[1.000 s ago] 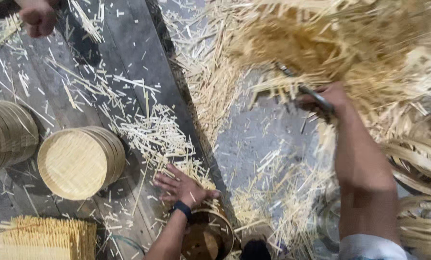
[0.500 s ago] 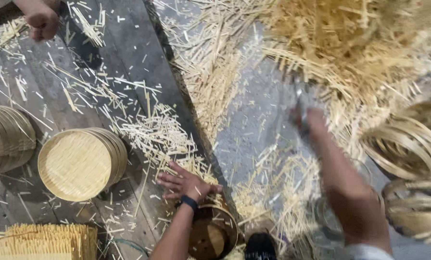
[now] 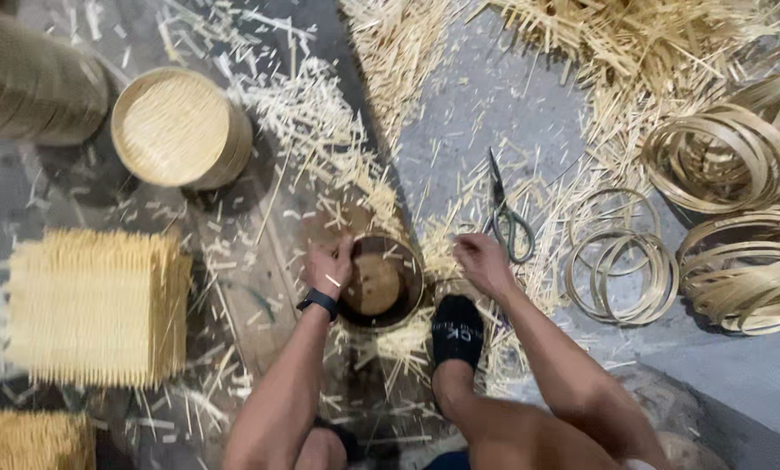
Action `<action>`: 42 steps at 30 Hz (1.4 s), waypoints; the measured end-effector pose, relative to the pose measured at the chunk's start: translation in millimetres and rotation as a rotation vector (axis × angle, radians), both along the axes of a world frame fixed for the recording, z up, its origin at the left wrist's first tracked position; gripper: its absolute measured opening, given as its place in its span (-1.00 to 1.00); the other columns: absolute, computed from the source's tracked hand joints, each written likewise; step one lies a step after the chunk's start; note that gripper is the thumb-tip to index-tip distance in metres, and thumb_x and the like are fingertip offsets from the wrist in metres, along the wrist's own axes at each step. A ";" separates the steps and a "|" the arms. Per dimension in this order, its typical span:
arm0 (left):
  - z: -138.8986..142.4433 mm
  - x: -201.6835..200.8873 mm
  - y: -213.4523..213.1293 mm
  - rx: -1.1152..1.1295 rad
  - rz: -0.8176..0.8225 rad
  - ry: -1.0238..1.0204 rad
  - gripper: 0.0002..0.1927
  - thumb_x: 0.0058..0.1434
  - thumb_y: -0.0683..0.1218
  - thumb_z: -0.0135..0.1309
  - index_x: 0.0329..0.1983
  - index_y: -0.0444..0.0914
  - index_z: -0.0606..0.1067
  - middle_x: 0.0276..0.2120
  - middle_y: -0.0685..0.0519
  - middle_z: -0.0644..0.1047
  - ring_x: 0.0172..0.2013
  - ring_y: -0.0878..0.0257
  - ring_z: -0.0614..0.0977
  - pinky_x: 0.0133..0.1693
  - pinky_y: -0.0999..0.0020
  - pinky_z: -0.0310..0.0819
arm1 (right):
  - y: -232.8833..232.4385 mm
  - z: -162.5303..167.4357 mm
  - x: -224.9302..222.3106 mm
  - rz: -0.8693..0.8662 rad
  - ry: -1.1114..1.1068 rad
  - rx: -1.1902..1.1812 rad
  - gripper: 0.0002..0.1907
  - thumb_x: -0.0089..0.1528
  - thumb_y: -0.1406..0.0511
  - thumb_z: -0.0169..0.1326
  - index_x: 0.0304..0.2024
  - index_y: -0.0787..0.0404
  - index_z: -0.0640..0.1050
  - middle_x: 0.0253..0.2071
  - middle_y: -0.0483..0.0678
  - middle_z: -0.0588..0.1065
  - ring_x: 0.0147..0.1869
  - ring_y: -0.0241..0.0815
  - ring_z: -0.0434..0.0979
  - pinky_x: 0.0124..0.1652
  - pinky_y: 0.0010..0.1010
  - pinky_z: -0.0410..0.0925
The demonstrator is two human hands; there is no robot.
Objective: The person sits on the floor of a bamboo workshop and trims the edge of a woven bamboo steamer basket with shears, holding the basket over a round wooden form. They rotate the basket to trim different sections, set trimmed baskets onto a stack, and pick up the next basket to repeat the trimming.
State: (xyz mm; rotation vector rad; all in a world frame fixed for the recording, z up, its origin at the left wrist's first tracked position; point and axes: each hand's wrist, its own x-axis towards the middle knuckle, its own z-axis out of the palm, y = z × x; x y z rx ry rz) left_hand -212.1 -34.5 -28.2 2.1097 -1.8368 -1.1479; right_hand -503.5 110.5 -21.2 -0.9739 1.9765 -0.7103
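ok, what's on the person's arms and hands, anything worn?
Both arms are bare to the bottom edge of the view, with no sleeves showing. The left hand has a dark band at the wrist, like a watch or tracker. The right hand wears nothing: no glove, ring or band visible. No gloves on either hand.

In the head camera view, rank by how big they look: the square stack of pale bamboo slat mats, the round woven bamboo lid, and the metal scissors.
1. Square stack of pale bamboo slat mats, largest.
2. Round woven bamboo lid, clearly smaller.
3. Metal scissors, smallest, thin and narrow.
The scissors lie just beyond the right hand; the left hand rests on a dark round mould.
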 end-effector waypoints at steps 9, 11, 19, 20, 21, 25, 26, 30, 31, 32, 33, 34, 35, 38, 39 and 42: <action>-21.1 -20.4 -2.7 0.043 0.124 0.299 -0.68 0.03 0.15 0.32 -0.24 -0.11 0.71 -0.27 -0.13 0.69 -0.23 0.02 0.74 -0.07 0.19 0.60 | -51.1 6.5 46.5 0.053 -0.347 0.237 -0.72 0.21 0.25 0.24 -0.15 0.35 0.66 -0.30 0.04 0.63 -0.31 -0.22 0.59 -0.28 -0.30 0.47; -21.9 -25.4 -1.5 -0.014 0.136 0.209 -0.68 0.01 0.15 0.36 -0.27 -0.11 0.73 -0.28 -0.16 0.63 -0.23 -0.02 0.68 -0.09 0.14 0.54 | -52.8 0.6 42.5 0.150 -0.250 0.241 -0.74 0.19 0.24 0.28 -0.22 0.34 0.68 -0.34 0.01 0.64 -0.33 -0.25 0.58 -0.28 -0.34 0.45; -20.0 -31.2 0.7 -0.062 0.142 0.124 -0.72 0.03 0.16 0.35 -0.29 -0.07 0.74 -0.30 -0.16 0.57 -0.24 -0.04 0.61 -0.13 0.09 0.48 | -56.5 2.7 56.1 0.141 -0.094 0.252 -0.75 0.20 0.23 0.27 -0.29 0.33 0.67 -0.44 0.06 0.60 -0.40 -0.18 0.51 -0.33 -0.32 0.38; -18.9 -30.5 0.4 -0.053 0.158 0.136 -0.71 0.02 0.16 0.35 -0.30 -0.08 0.74 -0.31 -0.15 0.58 -0.25 -0.03 0.62 -0.15 0.10 0.48 | -55.6 10.1 57.3 0.148 -0.053 0.237 -0.75 0.19 0.21 0.27 -0.27 0.30 0.68 -0.44 0.05 0.60 -0.40 -0.17 0.53 -0.32 -0.33 0.38; -18.1 -28.3 0.8 -0.047 0.171 0.148 -0.71 0.02 0.15 0.35 -0.30 -0.09 0.74 -0.31 -0.14 0.58 -0.26 -0.02 0.62 -0.17 0.10 0.47 | -54.3 18.3 58.4 0.152 -0.014 0.218 -0.75 0.18 0.20 0.26 -0.24 0.26 0.68 -0.44 0.03 0.61 -0.41 -0.16 0.54 -0.32 -0.33 0.39; -18.8 3.0 19.4 -0.266 0.294 0.306 -0.73 0.30 0.09 0.21 -0.11 -0.16 0.69 -0.23 -0.08 0.61 -0.18 0.05 0.64 -0.08 0.20 0.50 | -32.3 50.3 53.0 0.326 0.478 -0.289 -0.74 0.26 0.20 0.23 -0.16 0.27 0.68 -0.35 0.12 0.59 -0.30 -0.04 0.58 -0.26 -0.20 0.42; -19.3 16.8 30.1 -0.339 0.311 0.197 -0.76 0.35 0.04 0.19 -0.10 -0.19 0.68 -0.23 -0.09 0.62 -0.17 0.04 0.64 -0.06 0.19 0.51 | -25.9 53.3 51.9 0.227 0.395 -0.227 -0.73 0.29 0.21 0.20 -0.13 0.29 0.67 -0.37 0.12 0.58 -0.33 -0.03 0.58 -0.27 -0.19 0.43; -27.6 56.2 75.7 -0.174 0.308 0.221 -0.71 0.17 -0.03 0.32 -0.15 -0.32 0.68 -0.18 -0.07 0.65 -0.21 0.15 0.70 -0.14 0.26 0.59 | -8.6 33.3 56.2 0.261 0.064 0.034 -0.70 0.24 0.25 0.27 -0.14 0.40 0.63 -0.36 0.13 0.60 -0.33 -0.09 0.63 -0.28 -0.24 0.49; -30.2 60.4 79.4 -0.024 0.404 0.346 -0.72 0.17 -0.06 0.32 -0.12 -0.33 0.67 -0.20 -0.05 0.67 -0.25 0.18 0.69 -0.18 0.28 0.59 | -7.7 22.4 58.6 0.139 -0.093 0.109 -0.75 0.25 0.29 0.25 -0.16 0.39 0.62 -0.35 0.11 0.59 -0.36 -0.10 0.62 -0.34 -0.26 0.50; -31.7 63.4 82.0 0.125 0.497 0.473 -0.71 0.17 -0.09 0.32 -0.09 -0.33 0.67 -0.23 -0.04 0.69 -0.28 0.21 0.68 -0.23 0.31 0.58 | -8.5 10.6 59.8 0.017 -0.248 0.181 -0.79 0.25 0.32 0.22 -0.18 0.38 0.61 -0.34 0.09 0.58 -0.39 -0.10 0.61 -0.39 -0.28 0.51; -31.9 65.5 82.4 0.277 0.587 0.599 -0.70 0.16 -0.13 0.32 -0.06 -0.34 0.66 -0.25 -0.02 0.70 -0.32 0.25 0.66 -0.28 0.33 0.58 | -10.3 -0.4 59.9 -0.107 -0.403 0.254 -0.84 0.26 0.35 0.19 -0.20 0.38 0.60 -0.32 0.07 0.57 -0.43 -0.11 0.60 -0.45 -0.31 0.52; -30.0 65.1 81.6 0.313 0.615 0.582 -0.69 0.15 -0.15 0.33 -0.06 -0.36 0.65 -0.27 -0.03 0.70 -0.35 0.25 0.66 -0.32 0.34 0.59 | -10.0 -9.8 59.5 -0.120 -0.440 0.259 -0.85 0.26 0.36 0.19 -0.21 0.39 0.59 -0.33 0.06 0.56 -0.43 -0.13 0.59 -0.45 -0.33 0.53; -29.1 63.5 78.2 0.345 0.639 0.569 -0.68 0.14 -0.17 0.34 -0.06 -0.38 0.63 -0.30 -0.04 0.69 -0.38 0.26 0.66 -0.36 0.35 0.59 | -11.8 -17.7 57.8 -0.136 -0.474 0.258 -0.85 0.26 0.37 0.19 -0.23 0.40 0.57 -0.34 0.05 0.55 -0.43 -0.16 0.59 -0.45 -0.36 0.55; -24.3 58.7 75.6 0.436 0.788 0.550 -0.67 0.10 -0.21 0.35 -0.06 -0.40 0.62 -0.31 -0.06 0.68 -0.45 0.24 0.68 -0.42 0.36 0.62 | -16.2 -26.9 54.3 -0.133 -0.432 0.317 -0.84 0.27 0.36 0.18 -0.24 0.40 0.55 -0.35 0.05 0.55 -0.43 -0.17 0.60 -0.45 -0.37 0.57; -21.6 56.3 75.5 0.465 0.846 0.547 -0.67 0.09 -0.22 0.34 -0.06 -0.40 0.63 -0.31 -0.06 0.68 -0.46 0.23 0.69 -0.43 0.36 0.63 | -16.9 -25.0 53.3 -0.126 -0.393 0.345 -0.83 0.27 0.36 0.18 -0.25 0.40 0.54 -0.35 0.06 0.56 -0.44 -0.16 0.62 -0.44 -0.36 0.57; -13.6 52.4 75.1 0.413 0.781 0.437 -0.69 0.08 -0.20 0.36 -0.11 -0.41 0.64 -0.29 -0.10 0.67 -0.42 0.20 0.63 -0.36 0.29 0.55 | -17.8 -9.7 52.9 -0.175 -0.463 0.275 -0.83 0.27 0.38 0.19 -0.25 0.44 0.53 -0.37 0.13 0.55 -0.44 -0.12 0.60 -0.42 -0.30 0.56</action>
